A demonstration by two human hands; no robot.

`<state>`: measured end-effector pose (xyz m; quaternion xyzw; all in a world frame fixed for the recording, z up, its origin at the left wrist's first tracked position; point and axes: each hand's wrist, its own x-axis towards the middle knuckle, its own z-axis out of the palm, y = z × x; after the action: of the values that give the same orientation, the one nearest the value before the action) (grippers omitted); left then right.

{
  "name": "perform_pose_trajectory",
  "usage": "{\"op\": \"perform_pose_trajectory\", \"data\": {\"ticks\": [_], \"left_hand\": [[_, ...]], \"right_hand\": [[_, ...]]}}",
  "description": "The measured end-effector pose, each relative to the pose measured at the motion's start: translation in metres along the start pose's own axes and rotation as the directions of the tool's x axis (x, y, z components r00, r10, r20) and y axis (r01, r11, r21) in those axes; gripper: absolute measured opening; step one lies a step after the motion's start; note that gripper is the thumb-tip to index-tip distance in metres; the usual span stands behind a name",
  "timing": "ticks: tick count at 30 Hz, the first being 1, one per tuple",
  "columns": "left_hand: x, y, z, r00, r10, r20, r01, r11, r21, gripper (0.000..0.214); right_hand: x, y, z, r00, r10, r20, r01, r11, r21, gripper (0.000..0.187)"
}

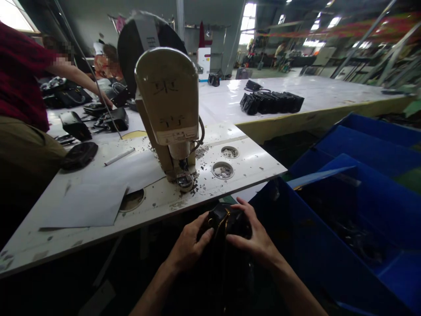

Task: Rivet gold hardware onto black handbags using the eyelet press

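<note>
Both hands clutch the black pouch [226,221] low in front of the counter [158,199]: left hand [189,245] wraps its side, right hand [251,235] presses on top, below the press machine [169,105].

Bins [362,184] right of table [256,162] bearing machine [171,114].

A factory workshop floor for bag-making: a beige industrial press machine [169,109] stands on a long white table [98,210] strewn with metal scraps, with a row of black pouches [271,102] lined up on the far table [329,94]. Blue plastic bins [362,197] crowd the right side. At left, a co-worker [23,87] handles black bags [66,94] under high windows [248,22] and steel framing.
</note>
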<state>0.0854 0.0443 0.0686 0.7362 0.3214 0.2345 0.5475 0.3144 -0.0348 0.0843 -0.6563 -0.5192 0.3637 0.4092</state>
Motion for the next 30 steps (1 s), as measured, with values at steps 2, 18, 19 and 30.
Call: {"op": "perform_pose_trajectory", "data": {"ticks": [2,18,19,30], "left_hand": [[-0.002,0.007,-0.002,1.0,-0.017,0.007,0.017,0.999,-0.035,0.05],[0.012,0.02,0.016,0.974,-0.203,-0.097,0.107,0.799,-0.591,0.053],[0.011,0.02,0.016,0.973,-0.207,-0.106,0.107,0.802,-0.588,0.052],[0.005,0.019,0.007,0.962,-0.259,-0.088,0.154,0.777,-0.61,0.045]], "right_hand": [[0.005,-0.004,-0.009,0.997,-0.01,0.077,0.009,1.0,0.017,0.073],[0.001,-0.033,0.011,0.969,-0.156,-0.19,0.113,0.969,-0.219,0.059],[-0.001,-0.032,0.013,0.97,-0.147,-0.193,0.104,0.971,-0.214,0.058],[-0.01,-0.03,0.041,0.961,-0.05,-0.271,0.019,0.993,-0.115,0.057]]}}
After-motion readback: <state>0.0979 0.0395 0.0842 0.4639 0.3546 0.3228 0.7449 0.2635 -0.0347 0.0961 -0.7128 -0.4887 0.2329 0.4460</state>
